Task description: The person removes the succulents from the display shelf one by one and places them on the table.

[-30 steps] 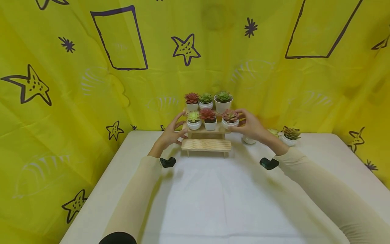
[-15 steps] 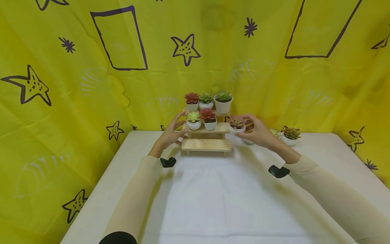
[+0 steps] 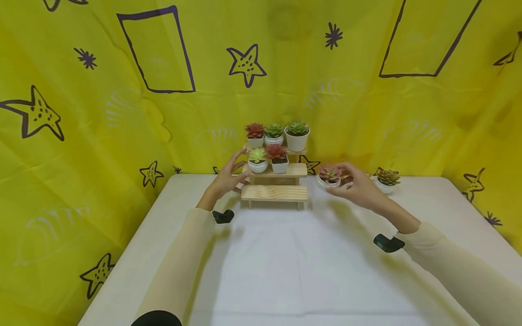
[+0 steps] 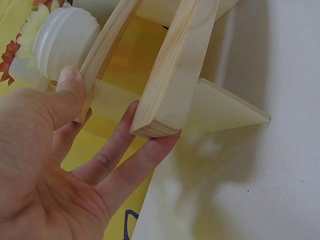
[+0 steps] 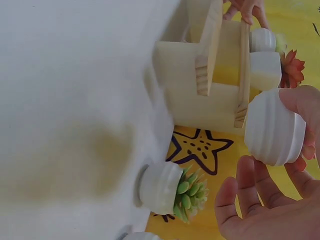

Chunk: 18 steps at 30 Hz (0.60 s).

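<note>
A wooden three-tier stand [image 3: 275,193] is at the back of the white table. My left hand [image 3: 225,181] holds its left end: in the left wrist view the thumb lies on the middle shelf and fingertips touch the end of the bottom shelf [image 4: 167,95]. To the right of the stand, my right hand [image 3: 360,188] grips a pink succulent in a round white pot [image 3: 328,177]. The right wrist view shows that ribbed pot [image 5: 275,130] raised, apart from the shelves, with thumb and fingers around it. On the middle shelf stand a yellow-green succulent [image 3: 258,161] and a red succulent in a square pot [image 3: 279,159].
The top shelf bears a red succulent [image 3: 255,132], a small green succulent [image 3: 273,134] and a larger green one [image 3: 297,136]. A brownish-green succulent [image 3: 386,181] stands on the table at right. A green succulent [image 5: 165,187] sits below my right hand. A yellow curtain [image 3: 285,81] hangs behind.
My right hand has carried the pink succulent off the right end of the middle shelf, rightward and slightly down in the head view. The left hand stays at the stand.
</note>
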Available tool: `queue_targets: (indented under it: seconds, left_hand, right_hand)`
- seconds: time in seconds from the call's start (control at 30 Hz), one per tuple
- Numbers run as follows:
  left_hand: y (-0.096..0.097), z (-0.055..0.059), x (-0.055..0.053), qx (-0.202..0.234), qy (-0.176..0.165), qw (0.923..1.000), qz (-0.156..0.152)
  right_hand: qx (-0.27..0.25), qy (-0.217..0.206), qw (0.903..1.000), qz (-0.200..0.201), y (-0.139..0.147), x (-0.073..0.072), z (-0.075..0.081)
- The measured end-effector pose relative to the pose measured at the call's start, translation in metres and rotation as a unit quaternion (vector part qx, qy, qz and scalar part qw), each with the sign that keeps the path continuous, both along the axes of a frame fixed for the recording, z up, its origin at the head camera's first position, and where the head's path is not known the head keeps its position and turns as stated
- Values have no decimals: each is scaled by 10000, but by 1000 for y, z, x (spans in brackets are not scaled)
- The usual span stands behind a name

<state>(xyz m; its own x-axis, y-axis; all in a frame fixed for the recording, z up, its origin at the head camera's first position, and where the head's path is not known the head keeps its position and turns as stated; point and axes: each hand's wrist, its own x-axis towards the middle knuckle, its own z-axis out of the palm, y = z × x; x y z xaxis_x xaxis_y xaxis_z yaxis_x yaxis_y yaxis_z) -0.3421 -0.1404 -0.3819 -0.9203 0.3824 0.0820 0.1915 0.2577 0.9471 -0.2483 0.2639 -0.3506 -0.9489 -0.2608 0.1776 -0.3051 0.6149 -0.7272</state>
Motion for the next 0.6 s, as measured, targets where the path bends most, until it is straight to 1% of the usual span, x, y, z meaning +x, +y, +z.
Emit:
queue_targets:
  seconds: [0.2,0.4,0.6]
  left_hand:
    - [-1,0,-1,58,-15,10000,-17]
    - [-2,-1,-2,68,-31,10000,-5]
    - [-2,-1,-2,65,37,10000,-54]
  right_hand:
    - [94,-34,9999,-100,6,5,-13]
    - [-63,-47,9999,-104,13,9,-32]
    - [-190,-237,9995,-60,17,13,-45]
